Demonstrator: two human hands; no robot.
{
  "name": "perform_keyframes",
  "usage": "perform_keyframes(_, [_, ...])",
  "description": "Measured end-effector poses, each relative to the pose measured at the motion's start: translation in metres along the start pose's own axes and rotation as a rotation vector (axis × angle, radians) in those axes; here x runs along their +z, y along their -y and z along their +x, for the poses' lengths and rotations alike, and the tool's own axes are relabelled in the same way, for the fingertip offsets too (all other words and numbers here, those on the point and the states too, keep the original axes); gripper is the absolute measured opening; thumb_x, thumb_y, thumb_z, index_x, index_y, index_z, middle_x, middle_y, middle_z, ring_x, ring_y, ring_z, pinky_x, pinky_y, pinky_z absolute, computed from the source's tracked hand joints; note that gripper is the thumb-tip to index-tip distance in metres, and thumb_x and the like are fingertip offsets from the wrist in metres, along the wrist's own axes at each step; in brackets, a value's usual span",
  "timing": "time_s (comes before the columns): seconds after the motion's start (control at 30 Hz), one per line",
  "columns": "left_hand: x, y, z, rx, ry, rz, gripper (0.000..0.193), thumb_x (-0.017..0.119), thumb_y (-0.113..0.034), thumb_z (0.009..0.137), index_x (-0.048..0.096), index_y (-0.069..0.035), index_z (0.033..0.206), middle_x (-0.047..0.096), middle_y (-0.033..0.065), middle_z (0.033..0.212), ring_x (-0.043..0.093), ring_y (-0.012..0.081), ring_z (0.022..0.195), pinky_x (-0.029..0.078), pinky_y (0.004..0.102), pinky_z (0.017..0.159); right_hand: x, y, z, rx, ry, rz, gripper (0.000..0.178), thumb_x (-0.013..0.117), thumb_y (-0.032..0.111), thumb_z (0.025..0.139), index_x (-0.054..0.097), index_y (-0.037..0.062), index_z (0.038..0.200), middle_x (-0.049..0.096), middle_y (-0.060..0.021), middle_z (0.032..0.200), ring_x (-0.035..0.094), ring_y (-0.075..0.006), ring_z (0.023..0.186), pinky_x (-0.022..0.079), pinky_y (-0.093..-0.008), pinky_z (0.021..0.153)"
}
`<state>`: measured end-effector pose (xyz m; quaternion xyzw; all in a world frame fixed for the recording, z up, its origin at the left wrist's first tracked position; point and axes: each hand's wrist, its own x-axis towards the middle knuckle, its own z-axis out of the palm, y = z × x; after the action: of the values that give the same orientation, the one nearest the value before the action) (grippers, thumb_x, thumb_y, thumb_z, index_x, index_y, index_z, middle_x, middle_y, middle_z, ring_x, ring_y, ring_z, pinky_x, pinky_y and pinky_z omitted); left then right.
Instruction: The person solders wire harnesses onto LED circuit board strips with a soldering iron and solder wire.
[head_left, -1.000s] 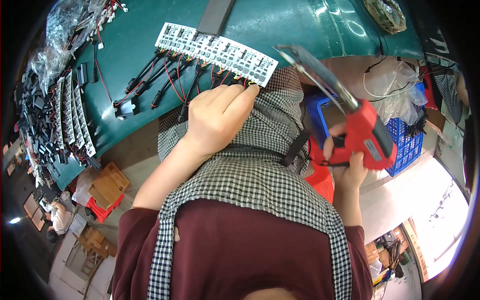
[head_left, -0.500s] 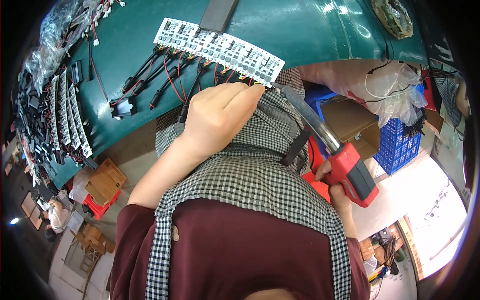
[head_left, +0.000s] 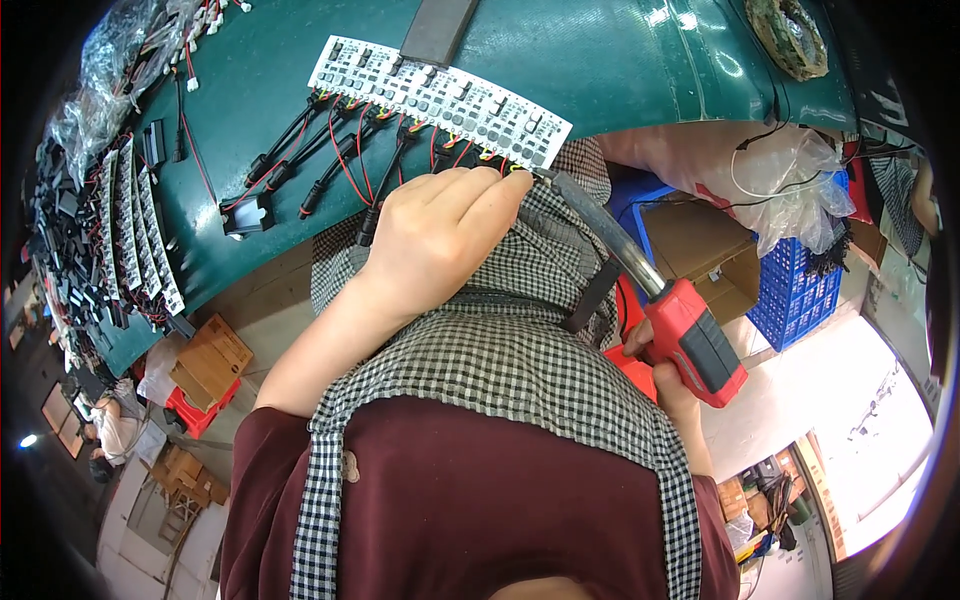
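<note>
Here's the right hand (head_left: 677,388), wrapped around a red soldering gun (head_left: 700,345), its tip right at the near right corner of the white circuit board (head_left: 440,100) on the green worktop (head_left: 600,60). The left hand (head_left: 435,235) curls in at the board's near edge, among the wires (head_left: 362,165); whatever it pinches is hidden.

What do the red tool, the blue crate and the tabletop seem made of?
Red tool: likely satin plastic body, by its even colour; the shiny barrel looks metal, from its bright streaks. Blue crate: probably matte moulded plastic, given its lattice walls. Tabletop: glossy green covering reflecting light, perhaps vinyl or rubber.
</note>
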<state>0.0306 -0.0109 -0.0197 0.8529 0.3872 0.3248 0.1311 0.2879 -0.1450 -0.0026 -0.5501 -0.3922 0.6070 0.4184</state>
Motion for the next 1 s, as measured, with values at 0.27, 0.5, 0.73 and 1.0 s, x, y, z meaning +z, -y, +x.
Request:
perform_keyframes(0.27, [-0.001,-0.001,0.002,0.004,0.036,0.044,0.022,0.063,-0.005,0.069,0.062,-0.002,0.090,0.054,0.0030,0.068,0.056,0.0147,0.056,0.045,0.0272,0.048,-0.006,-0.006,-0.004,-0.097,0.034,-0.114,0.058,0.074,0.022,0.075,0.050,-0.0043,0.120,0.066,-0.0118,0.084,0.065,-0.0200,0.070,0.053,-0.0325,0.069])
perform_keyframes(0.5, [-0.001,-0.001,0.002,0.012,0.035,0.052,0.023,0.063,-0.006,0.068,0.062,-0.002,0.091,0.053,0.0029,0.067,0.055,0.0145,0.056,0.045,0.0272,0.049,0.009,0.009,-0.002,0.061,-0.270,-0.074,0.025,0.069,0.005,0.068,0.064,-0.0012,0.092,0.066,-0.0072,0.081,0.064,-0.0158,0.072,0.047,-0.0306,0.086])
perform_keyframes(0.73, [-0.002,-0.001,0.002,0.010,0.041,0.054,0.024,0.064,-0.006,0.067,0.061,-0.002,0.091,0.053,0.0028,0.067,0.056,0.0146,0.057,0.045,0.0273,0.049,0.003,0.008,0.001,0.046,-0.136,-0.004,0.040,0.075,0.025,0.076,0.060,-0.0037,0.100,0.066,-0.0078,0.083,0.064,-0.0160,0.074,0.050,-0.0297,0.078])
perform_keyframes(1.0, [-0.008,-0.007,0.005,-0.059,0.106,0.022,0.022,0.070,0.001,0.070,0.064,0.000,0.092,0.062,0.0087,0.073,0.062,0.0216,0.063,0.049,0.0303,0.055,0.007,0.016,0.008,0.043,0.004,0.155,0.076,0.071,0.056,0.072,0.053,-0.0054,0.113,0.061,-0.0098,0.083,0.060,-0.0147,0.073,0.048,-0.0258,0.067])
